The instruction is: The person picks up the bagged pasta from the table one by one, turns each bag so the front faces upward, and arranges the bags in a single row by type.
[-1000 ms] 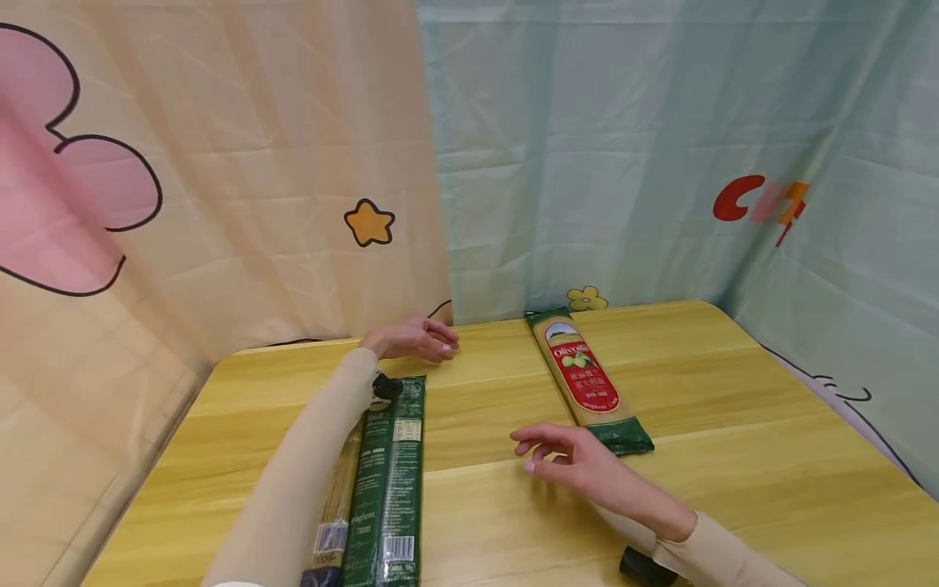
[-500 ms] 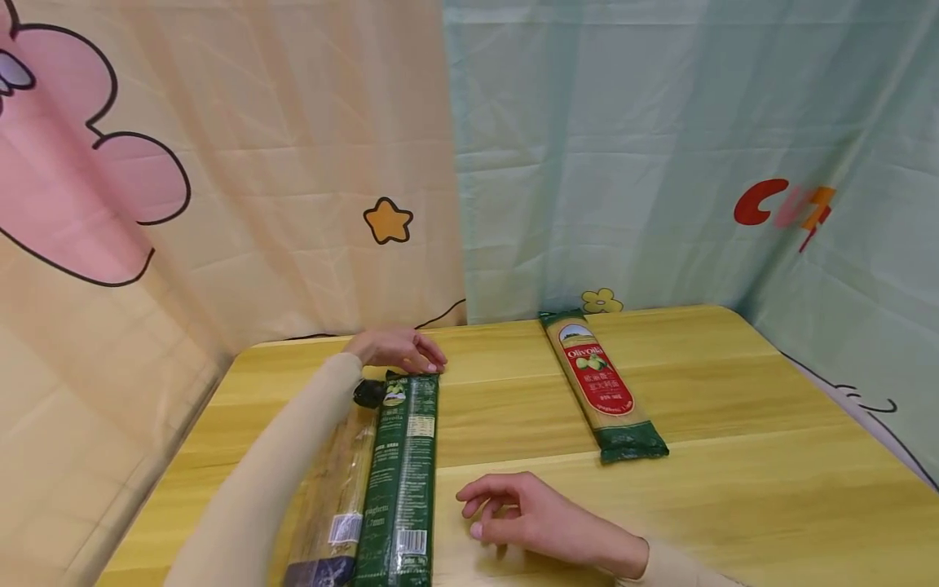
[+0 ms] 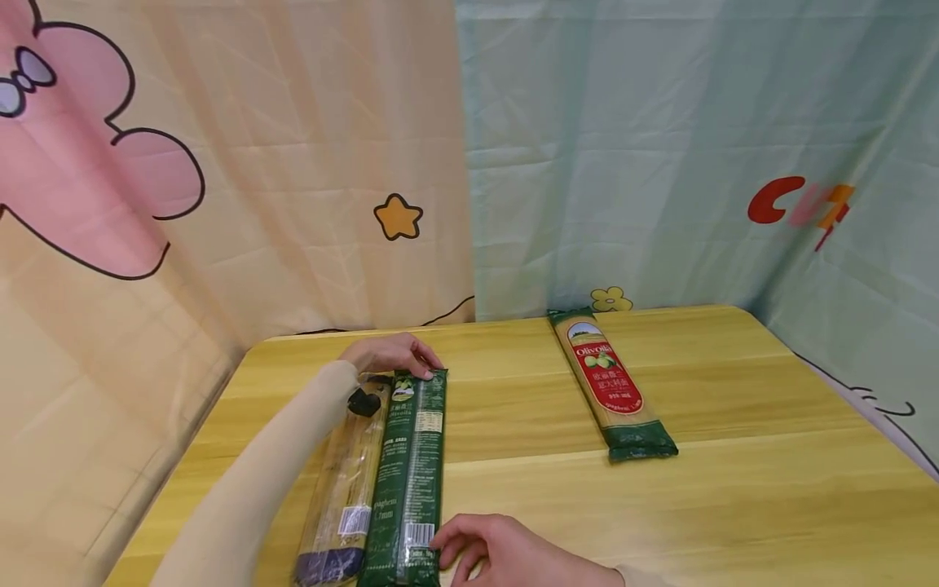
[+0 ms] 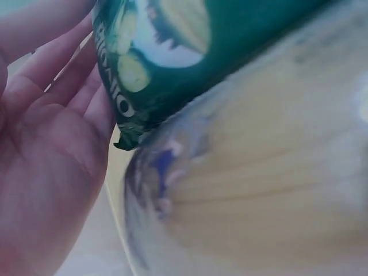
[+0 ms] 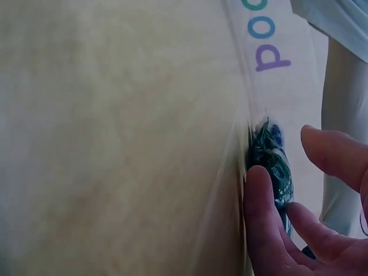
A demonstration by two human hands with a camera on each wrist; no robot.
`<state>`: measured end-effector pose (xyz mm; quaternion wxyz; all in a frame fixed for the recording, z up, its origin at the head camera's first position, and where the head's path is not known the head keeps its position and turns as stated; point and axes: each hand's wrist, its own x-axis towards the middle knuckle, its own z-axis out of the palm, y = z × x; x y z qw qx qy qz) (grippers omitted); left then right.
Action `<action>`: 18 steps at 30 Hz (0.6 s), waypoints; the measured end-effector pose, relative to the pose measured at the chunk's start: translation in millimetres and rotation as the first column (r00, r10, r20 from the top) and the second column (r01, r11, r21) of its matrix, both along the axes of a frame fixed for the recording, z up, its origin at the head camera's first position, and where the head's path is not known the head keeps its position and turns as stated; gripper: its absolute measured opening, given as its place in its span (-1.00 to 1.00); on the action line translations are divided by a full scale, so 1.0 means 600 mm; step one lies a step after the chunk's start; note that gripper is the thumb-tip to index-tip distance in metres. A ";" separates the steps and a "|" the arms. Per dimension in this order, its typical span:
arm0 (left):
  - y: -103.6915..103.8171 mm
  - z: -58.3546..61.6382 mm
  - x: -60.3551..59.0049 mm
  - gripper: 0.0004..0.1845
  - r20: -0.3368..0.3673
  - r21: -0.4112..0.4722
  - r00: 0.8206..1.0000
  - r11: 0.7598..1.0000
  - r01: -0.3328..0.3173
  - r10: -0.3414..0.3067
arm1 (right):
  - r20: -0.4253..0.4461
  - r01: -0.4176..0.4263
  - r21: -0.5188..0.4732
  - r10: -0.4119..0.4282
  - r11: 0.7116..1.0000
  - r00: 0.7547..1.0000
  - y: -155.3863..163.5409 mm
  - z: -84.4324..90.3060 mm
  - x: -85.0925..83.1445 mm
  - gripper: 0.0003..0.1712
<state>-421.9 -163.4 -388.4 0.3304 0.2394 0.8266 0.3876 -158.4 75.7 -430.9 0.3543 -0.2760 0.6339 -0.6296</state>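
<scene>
A green spaghetti packet point(image 3: 408, 481), back side up with a barcode, lies lengthwise on the table. My left hand point(image 3: 396, 354) is at its far end, fingertips at the end seal. In the left wrist view those fingers point(image 4: 75, 80) extend beside the packet's green end. My right hand point(image 3: 499, 548) is at the packet's near right corner, fingers bent. In the right wrist view its thumb point(image 5: 333, 150) stands apart from the green packet end point(image 5: 276, 172), and the fingers lie by it. A clear packet of spaghetti point(image 3: 341, 489) with a purple end lies against the green one, partly under my left wrist.
Another spaghetti packet point(image 3: 605, 379), with a red label and green ends, lies aslant at the back right of the wooden table point(image 3: 704, 489). Printed curtains point(image 3: 645, 163) stand behind the table and along both sides.
My right hand has moved left and nearer to me, to the green packet's near corner. My left hand has come down to its far end. The view has shifted slightly.
</scene>
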 end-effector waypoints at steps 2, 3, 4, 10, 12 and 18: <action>-0.001 -0.002 0.003 -0.66 -0.018 -0.002 1.000 1.000 -0.011 0.011 | 0.028 0.002 -0.012 -0.001 1.000 1.000 -0.006 -0.001 0.003 -0.60; -0.001 -0.003 0.004 -0.66 -0.023 -0.001 1.000 1.000 -0.015 0.015 | 0.028 0.003 -0.014 -0.003 1.000 1.000 -0.008 -0.002 0.005 -0.59; -0.001 -0.005 0.006 -0.66 -0.030 0.000 0.999 1.000 -0.018 0.018 | 0.032 0.009 -0.015 -0.009 1.000 0.999 -0.009 -0.004 0.005 -0.59; -0.003 -0.009 0.011 -0.66 -0.045 0.003 0.999 1.000 -0.027 0.027 | -0.045 0.050 0.017 -0.050 0.999 0.998 -0.016 -0.015 0.007 -0.57; -0.004 -0.009 0.012 -0.66 -0.056 -0.009 0.998 0.999 -0.038 0.038 | -0.083 0.065 0.035 -0.062 0.997 0.995 -0.019 -0.017 0.006 -0.56; -0.003 -0.008 0.011 -0.69 -0.077 -0.013 0.996 0.999 -0.049 0.047 | -0.222 0.114 0.098 -0.090 0.989 0.971 -0.026 -0.017 0.003 -0.59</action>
